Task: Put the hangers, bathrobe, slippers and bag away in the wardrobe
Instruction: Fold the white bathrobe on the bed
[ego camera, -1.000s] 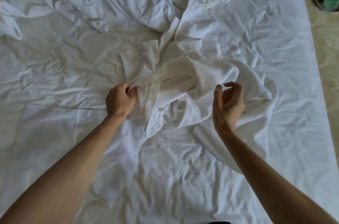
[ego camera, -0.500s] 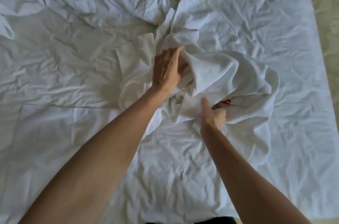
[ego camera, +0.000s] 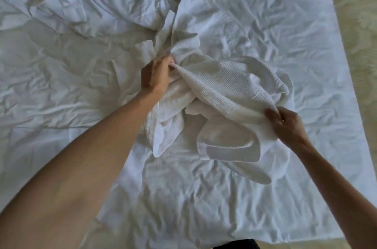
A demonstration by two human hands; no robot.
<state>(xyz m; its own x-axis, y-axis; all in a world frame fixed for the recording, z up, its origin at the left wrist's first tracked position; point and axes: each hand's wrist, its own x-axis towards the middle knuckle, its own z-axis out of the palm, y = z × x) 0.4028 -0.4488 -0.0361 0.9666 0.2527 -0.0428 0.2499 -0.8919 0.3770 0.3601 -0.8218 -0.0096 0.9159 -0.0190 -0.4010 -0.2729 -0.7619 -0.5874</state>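
White waffle-weave cloth, the bathrobe point(ego camera: 220, 93), is being held bunched near the middle of the bed point(ego camera: 61, 106), well away from its right edge. One fold is being gripped by the left hand point(ego camera: 156, 77), fingers curled into the cloth; a hem is being pinched by the right hand point(ego camera: 285, 124) between thumb and fingertips. Which part of the garment is being held is hard to tell, possibly a sleeve. If it is being lifted this way, loose ends are likely to be dragged, twisted further, or snagged in the rumpled sheet point(ego camera: 102, 4) touching its far side.
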